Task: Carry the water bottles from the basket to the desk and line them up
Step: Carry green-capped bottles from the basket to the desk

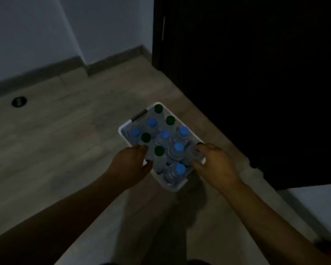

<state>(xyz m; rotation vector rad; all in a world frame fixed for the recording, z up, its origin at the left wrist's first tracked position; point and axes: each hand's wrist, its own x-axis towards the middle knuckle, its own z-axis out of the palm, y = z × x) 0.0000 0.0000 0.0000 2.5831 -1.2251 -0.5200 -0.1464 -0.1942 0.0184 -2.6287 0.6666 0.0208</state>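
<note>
My left hand (130, 165) curls at the left edge of the basket (122, 131), perhaps to steady it or reach a bottle; in this dim blur I cannot tell whether it holds anything. The bottles (177, 150) stand upright, packed close in the basket on the floor (46, 140), easy to take by the neck. My right hand (214, 165) wraps a green-capped bottle (195, 155) at the right edge, likely to lift it. Its cap is half hidden by my fingers. A white surface (317, 207) is cut off at the far right.
</note>
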